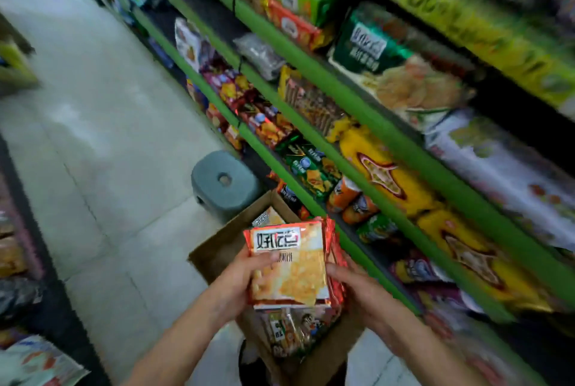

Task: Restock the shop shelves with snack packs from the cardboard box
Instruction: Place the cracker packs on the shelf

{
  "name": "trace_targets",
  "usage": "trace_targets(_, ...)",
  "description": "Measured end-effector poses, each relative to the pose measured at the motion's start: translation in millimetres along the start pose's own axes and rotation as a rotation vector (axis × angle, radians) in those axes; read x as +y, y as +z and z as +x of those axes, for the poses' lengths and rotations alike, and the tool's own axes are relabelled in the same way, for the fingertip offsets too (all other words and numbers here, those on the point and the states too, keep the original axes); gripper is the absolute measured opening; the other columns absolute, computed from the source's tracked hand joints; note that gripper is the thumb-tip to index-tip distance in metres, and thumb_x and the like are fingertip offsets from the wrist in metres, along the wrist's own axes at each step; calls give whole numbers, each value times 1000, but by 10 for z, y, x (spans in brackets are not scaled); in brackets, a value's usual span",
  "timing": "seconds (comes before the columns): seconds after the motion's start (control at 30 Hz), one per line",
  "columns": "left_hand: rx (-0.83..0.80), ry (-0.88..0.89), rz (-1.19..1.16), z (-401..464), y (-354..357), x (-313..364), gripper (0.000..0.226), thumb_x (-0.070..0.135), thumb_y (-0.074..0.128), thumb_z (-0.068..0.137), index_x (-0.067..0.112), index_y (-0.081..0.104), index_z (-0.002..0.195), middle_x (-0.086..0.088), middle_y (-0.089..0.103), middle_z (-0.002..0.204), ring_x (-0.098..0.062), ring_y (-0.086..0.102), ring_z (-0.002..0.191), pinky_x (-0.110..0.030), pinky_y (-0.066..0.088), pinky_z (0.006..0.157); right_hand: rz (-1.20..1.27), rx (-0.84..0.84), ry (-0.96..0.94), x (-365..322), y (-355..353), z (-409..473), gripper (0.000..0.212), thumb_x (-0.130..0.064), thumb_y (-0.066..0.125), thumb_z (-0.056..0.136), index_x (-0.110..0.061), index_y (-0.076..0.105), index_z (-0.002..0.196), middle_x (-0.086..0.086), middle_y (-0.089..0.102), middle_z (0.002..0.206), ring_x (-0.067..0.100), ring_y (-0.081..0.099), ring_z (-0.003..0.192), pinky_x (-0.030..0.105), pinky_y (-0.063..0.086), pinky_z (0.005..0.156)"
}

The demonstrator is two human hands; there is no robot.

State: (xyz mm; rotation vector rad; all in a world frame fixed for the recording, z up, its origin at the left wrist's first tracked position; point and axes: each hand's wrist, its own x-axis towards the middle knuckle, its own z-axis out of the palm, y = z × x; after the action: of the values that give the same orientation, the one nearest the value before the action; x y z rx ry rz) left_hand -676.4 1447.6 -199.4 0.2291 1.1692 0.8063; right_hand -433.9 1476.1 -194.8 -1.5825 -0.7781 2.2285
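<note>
We held a stack of orange snack packs (289,264) in both grips, left (239,286) and right (357,289), above the cardboard box (217,248), which contained more packs.

The tiled floor aisle (102,124) lies open from nine round to eleven o'clock. From twelve to four o'clock the green shelf rails (311,136) run across, every tier packed with snack bags. Just behind the bottom rail a dark bare strip shows at about three o'clock. At centre a grey stool (224,183) stands just beside the open cardboard box (217,248) at six o'clock. Another rack (21,261) blocks the nine o'clock edge.
</note>
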Motion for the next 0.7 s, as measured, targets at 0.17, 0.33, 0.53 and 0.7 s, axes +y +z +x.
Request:
trace_targets(0.17, -80, 86, 104, -756, 629, 578, 68, 14, 84, 66, 10, 60, 130, -12, 77, 110, -24, 77, 86, -39, 63, 76, 74, 30, -180, -456, 180, -915, 104, -45, 96, 54, -20, 50, 144, 16, 69, 127, 37, 68, 113, 53, 54, 97)
trace_targets(0.33, -163, 170, 197, -1299, 1136, 901, 52, 22, 77, 75, 16, 62, 124, -10, 77, 111, -24, 77, 89, -36, 62, 69, 43, 40, -290, -782, 210, -1713, 86, -71, 80, 64, -34, 56, 137, 3, 69, 130, 25, 68, 116, 40, 59, 83)
trace_targets(0.53, -253, 238, 348, -1785, 1805, 949, 63, 33, 85, 71, 25, 58, 127, -9, 76, 117, -31, 75, 101, -39, 62, 75, -58, 56, -406, -878, -66, -2505, 110, -61, 93, 53, -31, 42, 146, -2, 70, 128, 22, 68, 116, 52, 52, 102)
trace_targets(0.7, -339, 329, 393, -2113, 2582, 797, 90, 41, 98, 51, 21, 60, 130, -12, 74, 119, -32, 75, 102, -39, 62, 72, 18, 74, -585, -847, -473, -3246, 92, -54, 92, 56, -28, 51, 135, -2, 73, 122, 21, 71, 111, 36, 58, 89)
